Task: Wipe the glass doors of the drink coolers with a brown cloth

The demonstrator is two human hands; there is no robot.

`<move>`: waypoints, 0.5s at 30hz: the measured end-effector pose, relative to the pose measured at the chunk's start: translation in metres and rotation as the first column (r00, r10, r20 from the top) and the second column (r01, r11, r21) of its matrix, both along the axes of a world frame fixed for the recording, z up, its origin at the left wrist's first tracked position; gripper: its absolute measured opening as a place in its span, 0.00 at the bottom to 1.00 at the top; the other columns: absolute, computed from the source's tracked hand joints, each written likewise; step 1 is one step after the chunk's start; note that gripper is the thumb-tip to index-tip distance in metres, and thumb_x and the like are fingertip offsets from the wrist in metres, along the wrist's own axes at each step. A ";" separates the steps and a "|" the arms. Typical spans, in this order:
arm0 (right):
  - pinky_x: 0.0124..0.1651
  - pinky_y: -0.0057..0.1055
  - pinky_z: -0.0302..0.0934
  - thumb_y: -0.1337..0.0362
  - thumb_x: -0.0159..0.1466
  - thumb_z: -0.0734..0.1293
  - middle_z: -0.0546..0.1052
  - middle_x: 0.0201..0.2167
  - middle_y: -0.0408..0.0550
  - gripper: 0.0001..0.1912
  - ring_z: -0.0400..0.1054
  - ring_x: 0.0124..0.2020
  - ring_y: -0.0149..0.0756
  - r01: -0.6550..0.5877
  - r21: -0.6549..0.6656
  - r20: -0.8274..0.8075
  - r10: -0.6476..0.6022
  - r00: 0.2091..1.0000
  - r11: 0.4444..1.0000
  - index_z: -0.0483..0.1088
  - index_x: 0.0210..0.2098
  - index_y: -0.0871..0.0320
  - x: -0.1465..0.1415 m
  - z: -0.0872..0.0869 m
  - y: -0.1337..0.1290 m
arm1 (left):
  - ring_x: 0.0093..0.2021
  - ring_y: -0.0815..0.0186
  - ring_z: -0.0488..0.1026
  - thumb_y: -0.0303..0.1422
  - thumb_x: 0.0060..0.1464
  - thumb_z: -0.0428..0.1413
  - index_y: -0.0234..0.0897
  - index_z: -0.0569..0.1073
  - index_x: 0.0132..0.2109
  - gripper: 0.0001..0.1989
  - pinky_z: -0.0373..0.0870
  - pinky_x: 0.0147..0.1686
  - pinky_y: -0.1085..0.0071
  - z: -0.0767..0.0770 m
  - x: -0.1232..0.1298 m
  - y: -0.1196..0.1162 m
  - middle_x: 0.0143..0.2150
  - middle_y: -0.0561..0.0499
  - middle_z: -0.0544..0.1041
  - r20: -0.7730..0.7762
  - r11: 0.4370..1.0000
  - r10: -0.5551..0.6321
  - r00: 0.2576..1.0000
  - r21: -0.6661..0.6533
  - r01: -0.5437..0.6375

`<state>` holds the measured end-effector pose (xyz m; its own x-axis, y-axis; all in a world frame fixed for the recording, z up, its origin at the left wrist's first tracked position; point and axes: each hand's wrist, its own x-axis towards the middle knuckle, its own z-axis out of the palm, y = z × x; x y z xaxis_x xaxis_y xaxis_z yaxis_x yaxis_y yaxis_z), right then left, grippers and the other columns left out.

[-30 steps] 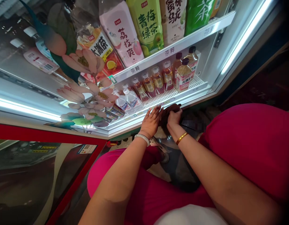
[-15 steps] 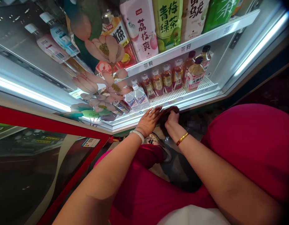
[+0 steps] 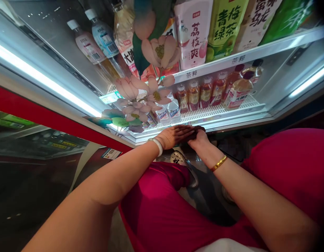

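Observation:
My left hand [image 3: 175,135], below a white bangle [image 3: 158,146], lies with its fingers stretched out to the right, just in front of the fridge's bottom edge. Its fingertips reach my right hand [image 3: 199,139], which wears a gold bracelet [image 3: 219,163] at the wrist. The two hands meet or overlap there, and shadow hides most of the right fingers. No object shows in either hand. Just beyond them, on the lowest rack, stand small amber bottles [image 3: 193,96] and clear bottles [image 3: 174,109].
The open drinks fridge has an upper shelf [image 3: 214,68] of large cartons, including a pink carton [image 3: 195,35] and a green carton [image 3: 226,31]. Flower decoration [image 3: 162,50] covers part of the left side. A red-framed glass door [image 3: 54,119] stands at the left. My bent knees flank a shoe [image 3: 177,157].
My left hand's fingers have slid right and now reach over toward the right hand. The view has shifted, so the fridge's contents sit farther right.

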<state>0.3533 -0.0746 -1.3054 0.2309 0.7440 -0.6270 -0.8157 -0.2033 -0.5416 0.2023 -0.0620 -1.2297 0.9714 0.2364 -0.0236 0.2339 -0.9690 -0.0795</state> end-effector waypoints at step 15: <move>0.55 0.46 0.74 0.53 0.72 0.70 0.75 0.58 0.53 0.22 0.75 0.53 0.42 -0.140 0.028 -0.038 0.141 0.989 0.990 0.71 0.60 0.57 -0.012 -0.002 -0.014 | 0.79 0.63 0.53 0.29 0.72 0.46 0.26 0.56 0.76 0.30 0.47 0.79 0.65 -0.001 -0.046 -0.001 0.78 0.42 0.59 0.015 0.999 0.045 0.999 0.028 -0.045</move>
